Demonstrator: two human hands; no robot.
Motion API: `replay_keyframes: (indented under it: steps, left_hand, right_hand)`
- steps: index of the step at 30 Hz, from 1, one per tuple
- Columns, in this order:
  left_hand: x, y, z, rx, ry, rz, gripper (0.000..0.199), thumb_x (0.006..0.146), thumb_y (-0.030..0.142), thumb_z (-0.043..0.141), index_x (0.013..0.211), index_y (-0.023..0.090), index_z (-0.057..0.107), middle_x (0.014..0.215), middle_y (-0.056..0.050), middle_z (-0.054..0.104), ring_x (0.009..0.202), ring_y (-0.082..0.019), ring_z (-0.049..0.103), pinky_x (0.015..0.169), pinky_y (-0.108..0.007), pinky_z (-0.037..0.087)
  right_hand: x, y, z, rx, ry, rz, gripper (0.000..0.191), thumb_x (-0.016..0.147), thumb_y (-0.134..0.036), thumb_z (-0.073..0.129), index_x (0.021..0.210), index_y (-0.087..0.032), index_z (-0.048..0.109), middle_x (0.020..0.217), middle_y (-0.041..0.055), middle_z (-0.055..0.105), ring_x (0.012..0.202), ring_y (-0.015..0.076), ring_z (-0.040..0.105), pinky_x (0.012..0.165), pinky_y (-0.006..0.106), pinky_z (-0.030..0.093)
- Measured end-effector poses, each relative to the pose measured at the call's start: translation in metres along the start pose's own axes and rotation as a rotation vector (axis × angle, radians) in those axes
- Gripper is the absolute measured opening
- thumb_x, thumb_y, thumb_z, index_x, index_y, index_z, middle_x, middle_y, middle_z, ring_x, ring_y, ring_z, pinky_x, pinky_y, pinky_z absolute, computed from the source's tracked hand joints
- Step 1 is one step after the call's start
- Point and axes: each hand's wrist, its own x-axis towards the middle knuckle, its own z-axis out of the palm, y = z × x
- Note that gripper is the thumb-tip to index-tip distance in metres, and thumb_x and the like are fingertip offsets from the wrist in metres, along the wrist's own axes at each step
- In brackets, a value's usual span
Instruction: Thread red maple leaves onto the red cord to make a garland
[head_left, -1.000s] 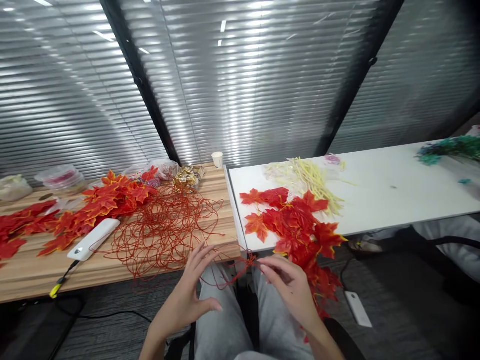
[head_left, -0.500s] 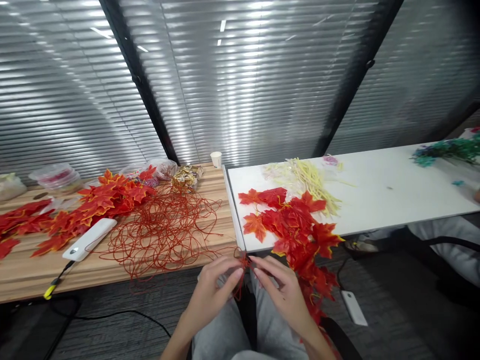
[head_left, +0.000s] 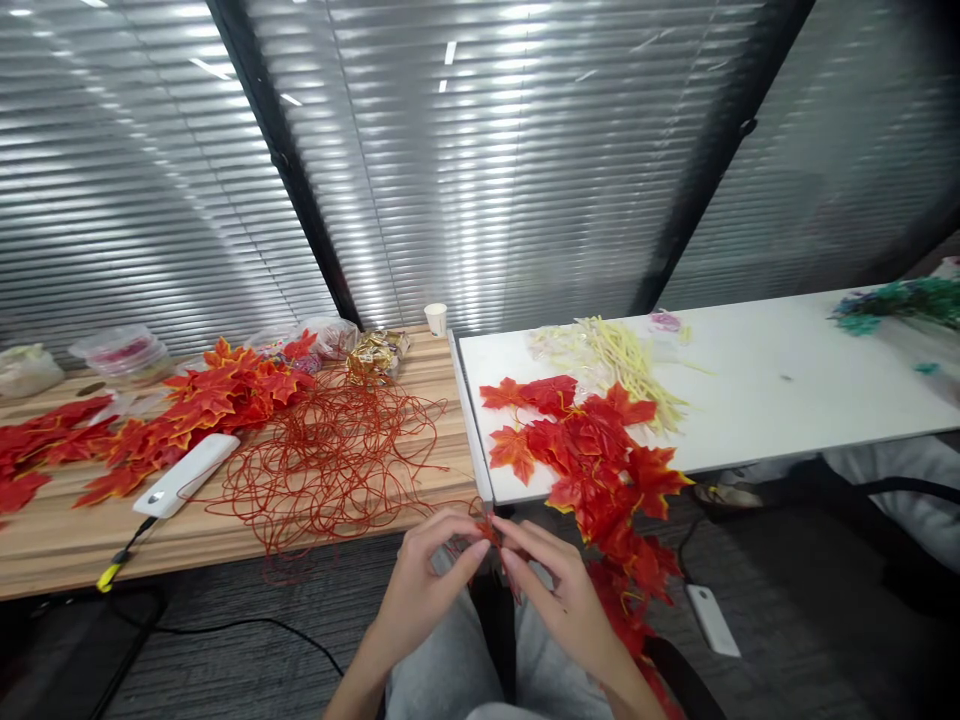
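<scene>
Both hands meet above my lap at the table's front edge. My left hand (head_left: 435,575) pinches thin red cord between thumb and fingers. Close beside it, my right hand (head_left: 551,585) pinches the same small bit of cord, its fingertips nearly touching the left ones. The exact shape of what lies between them is too small to tell. A loose tangle of red cord (head_left: 330,460) spreads over the wooden table to the left. Red maple leaves with yellow edges (head_left: 592,450) lie on the white table and hang over its edge, beside my right forearm.
More red leaves (head_left: 217,395), a white power bank (head_left: 187,475), gold wrappers (head_left: 375,355) and a paper cup (head_left: 436,319) are on the wooden table (head_left: 67,545). Yellow strips (head_left: 630,365) lie on the white table (head_left: 780,400). A person's leg (head_left: 900,480) shows at right.
Both hands have drawn slightly closer together around the cord, and the loop hanging below them shows less. The whole view has shifted slightly.
</scene>
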Motion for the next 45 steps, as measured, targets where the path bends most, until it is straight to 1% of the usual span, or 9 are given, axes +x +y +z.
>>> replay_keyframes:
  steps: [4, 8, 12, 15, 18, 23, 31, 38, 45]
  left_hand:
    - [-0.0020, -0.0009, 0.0012, -0.002, -0.018, -0.032, 0.010, 0.081, 0.026, 0.056, 0.084, 0.017, 0.061, 0.076, -0.002, 0.062, 0.074, -0.013, 0.056, 0.071, -0.023, 0.042]
    - [-0.0040, -0.0027, 0.0017, -0.033, -0.022, -0.062, 0.013, 0.080, 0.028, 0.056, 0.086, 0.017, 0.060, 0.077, -0.002, 0.062, 0.074, -0.013, 0.056, 0.071, -0.024, 0.043]
    - [-0.0053, -0.0042, 0.0023, -0.079, -0.032, -0.092, 0.016, 0.081, 0.029, 0.055, 0.089, 0.017, 0.061, 0.078, -0.003, 0.062, 0.073, -0.013, 0.056, 0.070, -0.024, 0.044]
    - [-0.0055, -0.0042, 0.0033, -0.117, -0.039, -0.107, 0.019, 0.082, 0.032, 0.053, 0.090, 0.016, 0.060, 0.078, -0.004, 0.061, 0.071, -0.013, 0.055, 0.068, -0.024, 0.044]
    - [-0.0050, -0.0026, 0.0051, -0.118, -0.018, -0.097, 0.021, 0.081, 0.035, 0.054, 0.086, 0.016, 0.059, 0.072, -0.002, 0.058, 0.066, -0.012, 0.053, 0.065, -0.024, 0.043]
    - [-0.0031, 0.0011, 0.0076, -0.097, 0.012, -0.110, 0.023, 0.081, 0.037, 0.053, 0.075, 0.016, 0.058, 0.066, -0.001, 0.057, 0.062, -0.011, 0.051, 0.061, -0.022, 0.042]
    - [-0.0038, 0.0006, 0.0035, -0.166, -0.041, -0.129, 0.022, 0.084, 0.034, 0.049, 0.077, 0.016, 0.059, 0.073, -0.001, 0.059, 0.071, -0.012, 0.054, 0.068, -0.022, 0.043]
    - [-0.0047, -0.0011, 0.0019, -0.166, -0.064, -0.133, 0.023, 0.086, 0.032, 0.046, 0.085, 0.016, 0.061, 0.077, -0.003, 0.061, 0.074, -0.014, 0.055, 0.072, -0.023, 0.043]
    - [-0.0040, -0.0018, -0.0001, -0.125, -0.085, -0.100, 0.021, 0.086, 0.030, 0.047, 0.088, 0.016, 0.062, 0.077, -0.003, 0.062, 0.073, -0.014, 0.056, 0.071, -0.024, 0.043]
  right_hand:
    - [-0.0022, 0.0016, -0.0005, 0.017, 0.003, 0.026, 0.033, 0.088, -0.025, 0.046, 0.119, -0.021, 0.057, 0.083, 0.0058, 0.063, 0.074, 0.0153, 0.058, 0.071, 0.028, 0.050]
    - [-0.0029, 0.0024, -0.0002, 0.016, 0.008, 0.038, 0.033, 0.088, -0.026, 0.047, 0.118, -0.021, 0.058, 0.086, 0.0061, 0.063, 0.076, 0.0155, 0.058, 0.074, 0.029, 0.049]
    - [-0.0018, 0.0020, -0.0003, 0.036, 0.001, 0.020, 0.032, 0.088, -0.025, 0.046, 0.118, -0.020, 0.057, 0.083, 0.0054, 0.063, 0.071, 0.0143, 0.058, 0.070, 0.027, 0.050]
    - [-0.0013, 0.0007, -0.0003, 0.028, 0.002, -0.002, 0.031, 0.088, -0.024, 0.047, 0.117, -0.021, 0.058, 0.085, 0.0059, 0.063, 0.076, 0.0151, 0.059, 0.071, 0.027, 0.050]
    - [-0.0015, -0.0020, 0.0000, 0.012, -0.011, -0.015, 0.031, 0.088, -0.023, 0.047, 0.116, -0.023, 0.059, 0.086, 0.0061, 0.064, 0.079, 0.0159, 0.059, 0.072, 0.028, 0.050]
    - [-0.0018, -0.0060, 0.0009, 0.036, -0.059, -0.017, 0.031, 0.089, -0.021, 0.044, 0.116, -0.024, 0.059, 0.083, 0.0054, 0.062, 0.076, 0.0150, 0.058, 0.068, 0.026, 0.050]
    - [0.0002, -0.0046, 0.0002, 0.012, -0.050, -0.027, 0.032, 0.090, -0.022, 0.044, 0.118, -0.024, 0.057, 0.078, 0.0038, 0.060, 0.070, 0.0130, 0.056, 0.067, 0.025, 0.049]
    - [0.0009, -0.0038, 0.0005, 0.007, -0.048, -0.029, 0.031, 0.090, -0.023, 0.043, 0.118, -0.022, 0.058, 0.075, 0.0031, 0.059, 0.067, 0.0124, 0.055, 0.064, 0.023, 0.049]
    - [0.0004, -0.0020, 0.0000, 0.001, -0.049, 0.002, 0.031, 0.089, -0.025, 0.045, 0.118, -0.023, 0.058, 0.084, 0.0051, 0.063, 0.074, 0.0144, 0.059, 0.071, 0.026, 0.050]
